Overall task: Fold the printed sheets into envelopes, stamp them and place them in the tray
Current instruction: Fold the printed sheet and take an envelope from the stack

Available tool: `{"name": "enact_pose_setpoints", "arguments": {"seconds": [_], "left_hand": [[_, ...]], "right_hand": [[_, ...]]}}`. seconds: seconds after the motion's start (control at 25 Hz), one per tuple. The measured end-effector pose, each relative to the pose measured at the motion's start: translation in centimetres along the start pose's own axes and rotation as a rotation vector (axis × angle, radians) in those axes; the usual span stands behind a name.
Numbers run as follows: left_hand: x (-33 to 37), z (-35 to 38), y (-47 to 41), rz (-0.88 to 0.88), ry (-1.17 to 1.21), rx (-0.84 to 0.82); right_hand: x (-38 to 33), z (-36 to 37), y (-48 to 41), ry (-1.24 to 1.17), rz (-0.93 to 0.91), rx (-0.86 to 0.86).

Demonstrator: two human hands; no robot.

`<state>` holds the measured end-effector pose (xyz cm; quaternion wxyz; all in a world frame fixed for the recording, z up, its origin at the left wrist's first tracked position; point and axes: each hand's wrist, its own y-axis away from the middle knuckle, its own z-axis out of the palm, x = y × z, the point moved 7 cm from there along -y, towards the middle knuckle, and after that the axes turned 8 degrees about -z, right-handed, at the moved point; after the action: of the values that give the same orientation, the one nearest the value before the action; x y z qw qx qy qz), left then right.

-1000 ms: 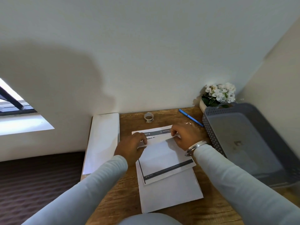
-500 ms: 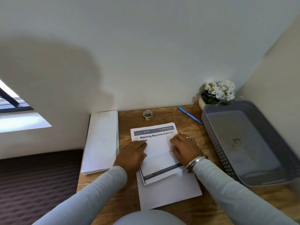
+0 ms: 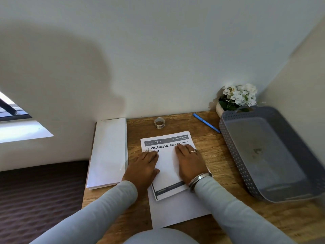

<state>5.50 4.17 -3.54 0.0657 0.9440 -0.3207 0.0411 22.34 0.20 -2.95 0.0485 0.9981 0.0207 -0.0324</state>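
A printed sheet [image 3: 167, 166] with a dark header and the words "Washing Machine Exterior" lies in the middle of the wooden desk, its lower part folded up over the text. My left hand [image 3: 143, 169] lies flat on the fold's left side. On the right side my right hand [image 3: 190, 162], with a ring and metal bangles, presses flat too. Under the sheet sits a plain white sheet [image 3: 177, 210]. A grey perforated tray [image 3: 269, 152] stands at the right, with nothing visible inside.
A stack of white paper or envelopes [image 3: 108, 152] lies at the desk's left edge. A small roll of tape [image 3: 159, 122] and a blue pen [image 3: 205, 122] lie near the back wall. White flowers in a pot [image 3: 237, 97] stand in the corner behind the tray.
Both hands slid toward me from the sheet's top edge and flattened out on the fold. More of the printed heading shows now.
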Motion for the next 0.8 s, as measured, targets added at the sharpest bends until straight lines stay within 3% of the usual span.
{"name": "enact_pose_setpoints", "arguments": {"seconds": [0.16,0.52,0.8], "left_hand": [[0.3,-0.1,-0.1,-0.011,-0.011,-0.037],[6.3,-1.8,-5.8,0.023,-0.153,-0.056],[-0.8,-1.1,-1.0,-0.064,-0.108,-0.040]], "right_hand": [[5.5,-0.9,0.4,0.025,0.095,-0.020],[5.6,-0.9,0.4,-0.032,0.125,-0.068],[5.6,-0.7,0.6,-0.045,0.122,-0.053]]}}
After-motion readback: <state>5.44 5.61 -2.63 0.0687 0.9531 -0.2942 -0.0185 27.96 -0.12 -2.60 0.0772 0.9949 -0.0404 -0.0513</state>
